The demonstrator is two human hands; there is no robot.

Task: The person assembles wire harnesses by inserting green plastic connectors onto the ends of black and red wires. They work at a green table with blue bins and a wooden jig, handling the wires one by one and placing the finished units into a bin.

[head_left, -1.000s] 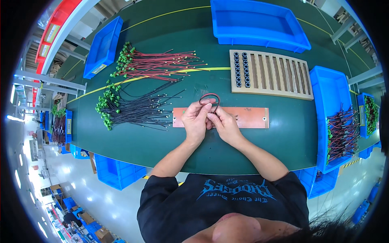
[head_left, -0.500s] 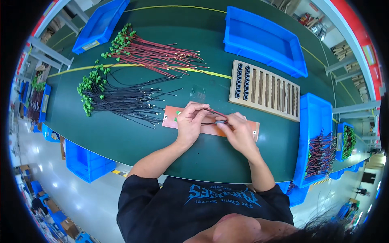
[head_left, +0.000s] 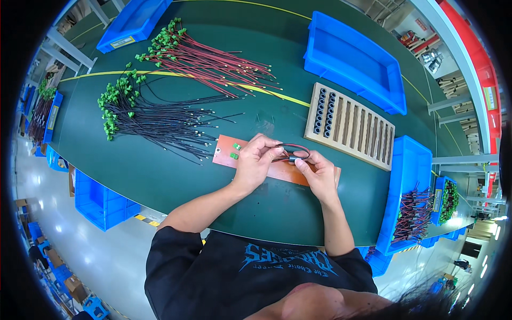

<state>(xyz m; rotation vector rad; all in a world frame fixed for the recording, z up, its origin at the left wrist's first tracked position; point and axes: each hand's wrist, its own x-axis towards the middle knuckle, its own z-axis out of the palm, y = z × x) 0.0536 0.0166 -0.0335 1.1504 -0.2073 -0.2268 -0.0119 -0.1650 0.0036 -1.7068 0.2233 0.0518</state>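
Note:
My left hand (head_left: 253, 166) pinches a pair of red and black wires between thumb and fingers. The wires curve in a loop (head_left: 300, 146) toward my right hand (head_left: 321, 176), whose thumb and fingers grip a small dark ferrite ring (head_left: 294, 159). The wires seem to run through the ring; fingers hide part of them. Both hands are over an orange board (head_left: 224, 156) lying flat on the table. Two green connectors (head_left: 235, 151) sit on the board beside my left hand.
Red wires (head_left: 221, 66) and black wires (head_left: 165, 122) with green connectors lie at left. A wooden rack (head_left: 352, 125) with two rows of dark rings stands to the right. Blue bins (head_left: 354, 61) surround the green table (head_left: 213, 197); one at right (head_left: 408, 160) holds wired pieces.
The wires now bow in a wider loop between my hands, and the ring shows more plainly at my right fingertips. The view has shifted slightly.

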